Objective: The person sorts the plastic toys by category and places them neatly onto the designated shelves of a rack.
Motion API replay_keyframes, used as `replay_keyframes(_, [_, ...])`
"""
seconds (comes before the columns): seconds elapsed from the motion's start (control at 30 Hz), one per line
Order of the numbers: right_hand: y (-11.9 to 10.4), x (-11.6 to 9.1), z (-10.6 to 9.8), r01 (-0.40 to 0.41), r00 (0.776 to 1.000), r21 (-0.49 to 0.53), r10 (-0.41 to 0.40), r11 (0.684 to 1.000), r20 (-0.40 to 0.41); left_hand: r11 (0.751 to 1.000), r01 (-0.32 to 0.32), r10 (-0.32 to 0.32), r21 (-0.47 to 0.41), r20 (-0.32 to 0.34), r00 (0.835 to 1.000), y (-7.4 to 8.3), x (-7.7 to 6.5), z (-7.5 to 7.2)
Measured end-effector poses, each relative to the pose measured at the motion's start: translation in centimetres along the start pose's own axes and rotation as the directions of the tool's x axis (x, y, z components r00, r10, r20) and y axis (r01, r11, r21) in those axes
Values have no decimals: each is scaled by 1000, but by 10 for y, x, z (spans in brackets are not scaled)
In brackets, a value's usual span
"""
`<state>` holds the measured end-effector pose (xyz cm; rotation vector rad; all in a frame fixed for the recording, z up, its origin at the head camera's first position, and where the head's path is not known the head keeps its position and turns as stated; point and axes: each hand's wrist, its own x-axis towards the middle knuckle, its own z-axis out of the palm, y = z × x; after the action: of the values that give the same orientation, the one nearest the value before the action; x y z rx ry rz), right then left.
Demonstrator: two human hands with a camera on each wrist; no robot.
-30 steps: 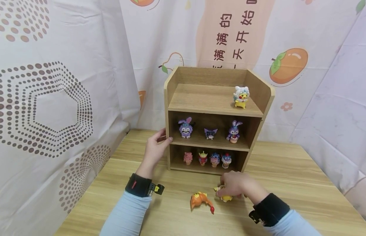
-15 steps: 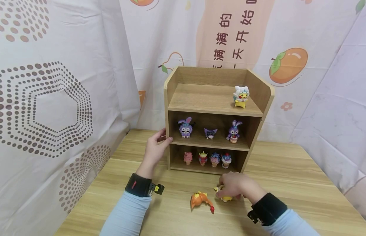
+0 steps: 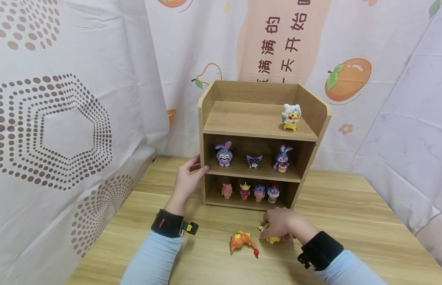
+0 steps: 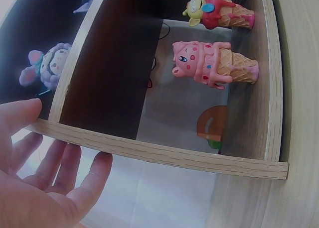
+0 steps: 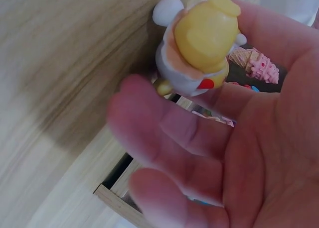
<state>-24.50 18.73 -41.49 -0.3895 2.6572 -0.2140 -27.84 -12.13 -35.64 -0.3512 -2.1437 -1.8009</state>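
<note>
My left hand (image 3: 188,180) holds the left side panel of a small wooden shelf (image 3: 247,135); the thumb is on the front edge and the other fingers lie along the outside in the left wrist view. Low over the table in front of the shelf, my right hand (image 3: 282,222) pinches a small yellow-and-white figurine (image 5: 204,36) between thumb and fingers. The hand partly hides this figurine in the head view. Beside it, an orange figurine (image 3: 241,241) with a red-tipped tail lies on its side on the table.
A yellow figurine in a white hood (image 3: 290,117) stands on the top tier. Purple figurines (image 3: 224,155) stand on the middle tier. Several ice-cream-cone figurines, including a pink one (image 4: 203,62), line the bottom tier. A printed curtain (image 3: 192,47) hangs behind.
My right wrist has shifted very slightly left, while its fingers stay at the yellow-and-white figurine. The left hand, shelf and orange figurine have not visibly moved.
</note>
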Motion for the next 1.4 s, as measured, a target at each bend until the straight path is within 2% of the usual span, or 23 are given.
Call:
replay_keyframes(0.6, [-1, -2, 0, 54, 997, -37, -56, 998, -50, 1000, 16, -16, -15, -5, 1000, -1, -1, 0])
replay_keyframes(1.1, [3, -3, 2, 81, 995, 73, -76, 994, -72, 999, 25, -25, -22, 3, 1000, -1, -1, 0])
replay_keyframes(1.4, [2, -5, 0, 153, 980, 61, -143, 986, -139, 1000, 11, -11, -18, 4, 1000, -1, 0, 0])
